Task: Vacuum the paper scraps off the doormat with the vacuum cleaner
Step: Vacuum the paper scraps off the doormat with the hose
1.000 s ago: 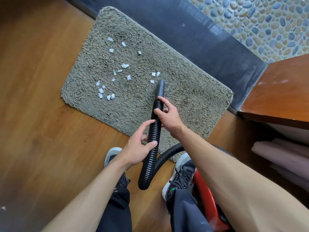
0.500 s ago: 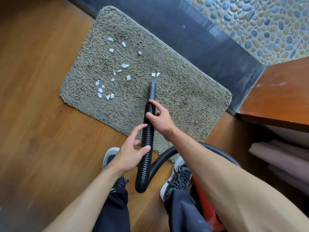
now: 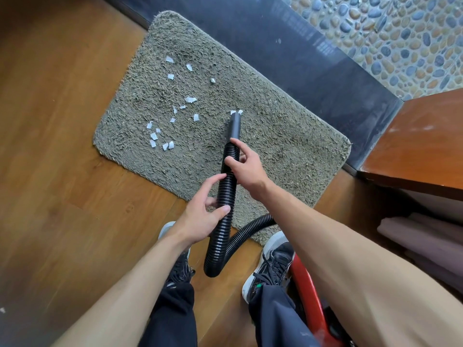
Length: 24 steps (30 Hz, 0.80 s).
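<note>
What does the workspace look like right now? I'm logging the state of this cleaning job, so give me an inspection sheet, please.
Surface: grey shaggy doormat lying on a wooden floor.
Job's things: white paper scraps scattered on the mat's left half; two lie right at the black nozzle. Red vacuum body by the right shoe.
Clutter: one white scrap on the floor, far left.
Grippers: right hand grips the ribbed hose near the nozzle; left hand holds it lower down.
Cables: nothing seen; only the hose loops back to the vacuum.
Surroundings: dark threshold, pebble paving, wooden furniture.
</note>
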{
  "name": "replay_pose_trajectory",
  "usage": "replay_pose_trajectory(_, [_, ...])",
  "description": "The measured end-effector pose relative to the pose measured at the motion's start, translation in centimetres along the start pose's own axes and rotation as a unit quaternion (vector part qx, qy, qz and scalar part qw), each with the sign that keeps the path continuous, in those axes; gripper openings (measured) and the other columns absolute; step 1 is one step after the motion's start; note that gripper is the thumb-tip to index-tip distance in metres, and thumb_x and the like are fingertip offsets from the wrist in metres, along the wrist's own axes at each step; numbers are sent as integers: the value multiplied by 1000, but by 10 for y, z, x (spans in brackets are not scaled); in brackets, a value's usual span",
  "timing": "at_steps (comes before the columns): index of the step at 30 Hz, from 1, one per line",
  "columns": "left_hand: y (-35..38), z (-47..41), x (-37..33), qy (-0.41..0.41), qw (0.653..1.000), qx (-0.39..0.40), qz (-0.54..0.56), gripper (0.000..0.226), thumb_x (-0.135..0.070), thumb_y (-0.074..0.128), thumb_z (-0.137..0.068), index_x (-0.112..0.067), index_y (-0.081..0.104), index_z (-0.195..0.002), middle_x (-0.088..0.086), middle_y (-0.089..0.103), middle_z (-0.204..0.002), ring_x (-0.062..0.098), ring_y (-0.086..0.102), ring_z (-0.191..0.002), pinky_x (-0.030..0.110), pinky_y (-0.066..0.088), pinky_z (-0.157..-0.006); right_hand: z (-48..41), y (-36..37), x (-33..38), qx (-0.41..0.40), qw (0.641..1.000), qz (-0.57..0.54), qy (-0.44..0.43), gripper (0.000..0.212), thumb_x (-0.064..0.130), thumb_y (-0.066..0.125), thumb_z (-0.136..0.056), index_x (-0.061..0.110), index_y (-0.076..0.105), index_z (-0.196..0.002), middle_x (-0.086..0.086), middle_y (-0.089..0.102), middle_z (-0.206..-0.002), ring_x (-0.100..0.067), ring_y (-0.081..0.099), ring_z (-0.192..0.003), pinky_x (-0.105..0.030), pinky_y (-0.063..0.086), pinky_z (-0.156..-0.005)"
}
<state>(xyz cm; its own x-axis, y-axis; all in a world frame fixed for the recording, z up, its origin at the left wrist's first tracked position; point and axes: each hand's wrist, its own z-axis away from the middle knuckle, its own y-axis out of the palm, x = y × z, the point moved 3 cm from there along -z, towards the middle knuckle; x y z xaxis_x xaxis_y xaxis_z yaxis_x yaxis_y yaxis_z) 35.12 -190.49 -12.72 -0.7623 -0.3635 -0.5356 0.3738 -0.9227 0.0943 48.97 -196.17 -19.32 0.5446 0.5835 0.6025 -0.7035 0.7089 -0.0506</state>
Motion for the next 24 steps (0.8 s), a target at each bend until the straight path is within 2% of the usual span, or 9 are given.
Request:
replay_pose_trajectory(2, [2, -5, -6, 3, 1000, 11, -3, 65, -5, 58, -97, -48, 38, -140, 15, 67, -104, 14, 68, -70, 23, 54, -54, -2, -7, 2, -6, 1000, -12, 5, 55, 6, 58, -90, 23, 47, -141, -8, 61, -95, -22, 62, -85, -42, 58, -80])
replay_pose_trajectory(5, [5, -10, -13, 7, 1000, 20, -13, 65, -6, 59, -97, -50, 38, -139, 14, 66, -104, 16, 69, -71, 25, 55, -56, -4, -15, 4, -23, 1000, -11, 7, 56, 9, 59, -90, 25, 47, -142, -11, 63, -98, -22, 64, -84, -35, 56, -68])
replay_pose_trajectory(9, [6, -14, -15, 4, 999, 31, -9, 64, -7, 58, -97, -51, 38, -139, 11, 66, -98, 13, 67, -69, 26, 55, -56, -6, -18, 5, -29, 1000, -7, 9, 54, 11, 59, -90, 26, 47, -141, -15, 64, -102, -26, 66, -88, -40, 59, -74])
replay_pose_trajectory(13, [1, -9, -10, 4, 1000, 27, 0, 64, -7, 58, -97, -50, 38, -139, 14, 65, -100, 11, 68, -66, 24, 54, -54, -4, -10, 6, -10, 1000, -7, 13, 54, 9, 58, -92, 26, 46, -141, -15, 63, -103, -23, 64, -86, -34, 58, -70])
replay_pose_trajectory(17, [-8, -1, 0, 1, 1000, 10, 16, 65, -5, 59, -96, -50, 39, -139, 14, 66, -100, 12, 67, -67, 24, 54, -55, -2, 6, 5, 15, 1000, 10, 10, 54, 8, 59, -91, 27, 47, -140, -14, 62, -100, -24, 63, -84, -43, 58, -78])
replay_pose_trajectory(21, [-17, 4, 5, -5, 1000, 0, 27, 64, -5, 59, -96, -49, 40, -139, 15, 69, -102, 14, 66, -69, 22, 53, -55, -2, 18, 5, 22, 1000, 22, 0, 54, 8, 59, -89, 26, 48, -139, -9, 62, -93, -19, 62, -78, -33, 55, -68])
replay_pose_trajectory(24, [-21, 6, 6, -2, 999, -3, 32, 64, -4, 59, -97, -49, 41, -139, 17, 70, -102, 15, 65, -70, 22, 52, -53, -2, 23, 7, 29, 999, 20, 1, 53, 7, 59, -90, 26, 48, -139, -7, 61, -92, -19, 62, -79, -33, 56, -71])
